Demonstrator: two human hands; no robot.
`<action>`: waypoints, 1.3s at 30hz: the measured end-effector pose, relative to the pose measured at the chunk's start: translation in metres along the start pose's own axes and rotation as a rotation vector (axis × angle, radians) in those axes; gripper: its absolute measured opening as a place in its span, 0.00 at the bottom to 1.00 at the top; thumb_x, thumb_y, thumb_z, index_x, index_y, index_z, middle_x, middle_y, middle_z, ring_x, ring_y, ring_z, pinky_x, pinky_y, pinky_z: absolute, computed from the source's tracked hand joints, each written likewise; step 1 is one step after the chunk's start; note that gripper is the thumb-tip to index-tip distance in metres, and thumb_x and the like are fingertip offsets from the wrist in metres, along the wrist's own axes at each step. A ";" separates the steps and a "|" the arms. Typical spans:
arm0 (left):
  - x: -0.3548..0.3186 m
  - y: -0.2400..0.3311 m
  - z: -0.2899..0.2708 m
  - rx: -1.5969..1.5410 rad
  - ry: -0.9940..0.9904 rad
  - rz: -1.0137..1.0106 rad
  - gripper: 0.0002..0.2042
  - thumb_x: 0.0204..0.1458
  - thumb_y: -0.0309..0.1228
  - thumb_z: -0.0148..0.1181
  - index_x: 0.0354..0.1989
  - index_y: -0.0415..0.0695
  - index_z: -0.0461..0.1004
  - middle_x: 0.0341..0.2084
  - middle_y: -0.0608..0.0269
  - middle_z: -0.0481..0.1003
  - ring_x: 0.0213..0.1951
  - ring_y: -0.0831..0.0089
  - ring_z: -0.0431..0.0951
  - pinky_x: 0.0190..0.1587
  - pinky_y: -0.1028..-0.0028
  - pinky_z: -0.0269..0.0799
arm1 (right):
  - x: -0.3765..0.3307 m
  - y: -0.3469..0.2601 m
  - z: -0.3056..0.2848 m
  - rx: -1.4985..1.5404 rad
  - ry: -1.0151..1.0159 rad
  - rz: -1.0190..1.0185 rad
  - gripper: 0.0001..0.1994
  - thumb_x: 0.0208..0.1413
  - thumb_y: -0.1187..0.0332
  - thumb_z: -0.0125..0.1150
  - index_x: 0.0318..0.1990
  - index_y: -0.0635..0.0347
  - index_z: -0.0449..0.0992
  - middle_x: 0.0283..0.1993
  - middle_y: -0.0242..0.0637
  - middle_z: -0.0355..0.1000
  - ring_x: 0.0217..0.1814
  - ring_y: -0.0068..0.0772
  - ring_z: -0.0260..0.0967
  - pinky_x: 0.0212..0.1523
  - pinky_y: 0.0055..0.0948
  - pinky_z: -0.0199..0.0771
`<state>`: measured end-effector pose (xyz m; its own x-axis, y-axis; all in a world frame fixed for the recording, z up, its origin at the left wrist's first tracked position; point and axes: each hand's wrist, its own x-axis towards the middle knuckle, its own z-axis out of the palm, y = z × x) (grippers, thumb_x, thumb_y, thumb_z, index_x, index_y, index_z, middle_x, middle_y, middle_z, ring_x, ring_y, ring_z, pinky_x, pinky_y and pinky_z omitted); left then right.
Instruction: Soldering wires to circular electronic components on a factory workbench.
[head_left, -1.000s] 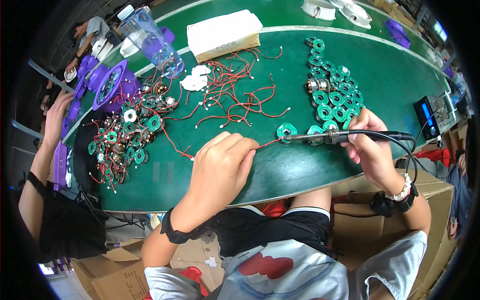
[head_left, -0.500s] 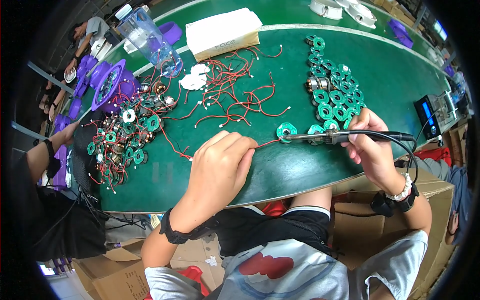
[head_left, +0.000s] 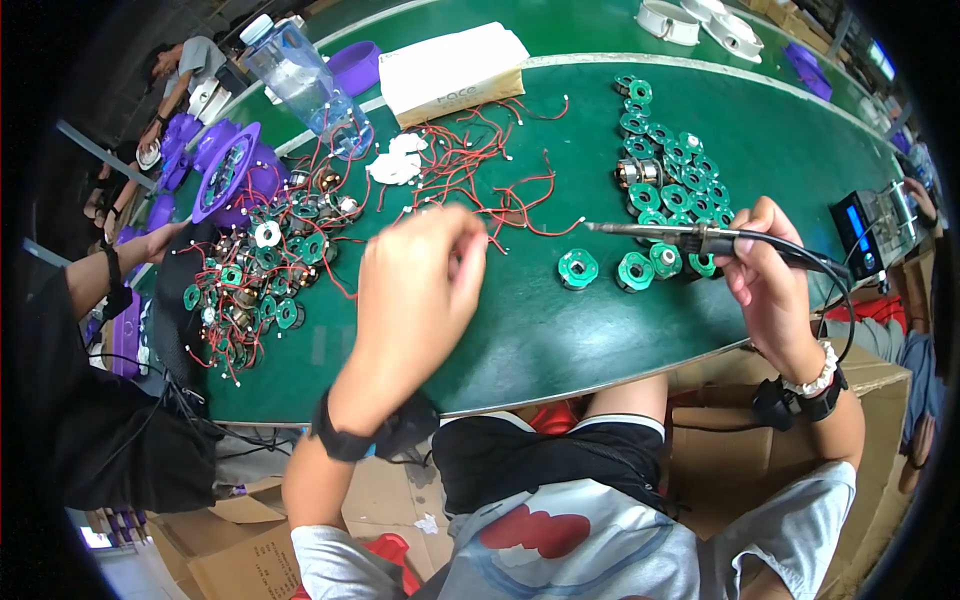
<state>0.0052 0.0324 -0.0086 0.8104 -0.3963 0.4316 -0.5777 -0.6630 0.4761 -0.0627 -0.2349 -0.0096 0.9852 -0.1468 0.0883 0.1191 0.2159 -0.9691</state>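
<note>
Right hand [head_left: 770, 270] grips a soldering iron [head_left: 690, 238]; apart from it, the left hand [head_left: 415, 280] curls, and whether it holds anything I cannot tell. A green ring-shaped part [head_left: 590, 269] sits toward the desk's [head_left: 520, 350] near edge.

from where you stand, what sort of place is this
Probably an electronics assembly workshop: the right hand holds what looks like a soldering iron, and ring-shaped green circuit boards and tangled red wires lie on a long green bench.
</note>
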 end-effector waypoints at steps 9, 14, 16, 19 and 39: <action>0.042 -0.036 -0.036 0.168 0.079 0.155 0.10 0.45 0.27 0.53 0.35 0.35 0.69 0.36 0.52 0.71 0.37 0.61 0.71 0.39 0.71 0.67 | 0.000 -0.004 -0.006 -0.058 0.034 -0.033 0.06 0.47 0.74 0.48 0.25 0.56 0.57 0.23 0.30 0.61 0.16 0.12 0.56 0.13 0.09 0.52; 0.004 -0.055 -0.063 0.281 -0.342 0.050 0.08 0.39 0.22 0.53 0.31 0.37 0.71 0.31 0.55 0.71 0.39 0.60 0.69 0.43 0.70 0.64 | 0.001 -0.005 -0.004 -0.037 0.042 -0.025 0.06 0.48 0.73 0.48 0.26 0.56 0.57 0.23 0.30 0.62 0.17 0.11 0.56 0.13 0.09 0.51; -0.014 -0.063 -0.064 0.323 -0.377 0.130 0.09 0.35 0.19 0.54 0.28 0.37 0.71 0.30 0.58 0.70 0.39 0.62 0.68 0.42 0.68 0.64 | 0.001 -0.006 -0.003 -0.036 0.032 -0.011 0.06 0.48 0.73 0.48 0.26 0.56 0.57 0.23 0.30 0.61 0.17 0.11 0.56 0.13 0.08 0.51; -0.025 -0.054 -0.065 0.515 -0.431 0.087 0.08 0.34 0.18 0.54 0.27 0.37 0.72 0.31 0.60 0.69 0.40 0.64 0.67 0.42 0.69 0.62 | 0.002 -0.002 -0.004 -0.018 0.041 -0.014 0.06 0.47 0.73 0.49 0.26 0.56 0.57 0.23 0.30 0.61 0.17 0.11 0.57 0.13 0.08 0.51; -0.024 -0.014 -0.031 -0.670 -0.190 -0.256 0.04 0.49 0.24 0.50 0.31 0.36 0.68 0.26 0.65 0.71 0.25 0.84 0.70 0.22 0.85 0.59 | 0.005 -0.004 -0.009 -0.004 0.063 -0.045 0.06 0.48 0.73 0.50 0.26 0.56 0.59 0.22 0.28 0.61 0.19 0.13 0.61 0.15 0.09 0.54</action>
<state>-0.0086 0.0709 -0.0017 0.8955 -0.4248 0.1330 -0.2548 -0.2441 0.9357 -0.0591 -0.2454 -0.0078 0.9692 -0.2165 0.1176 0.1627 0.2037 -0.9654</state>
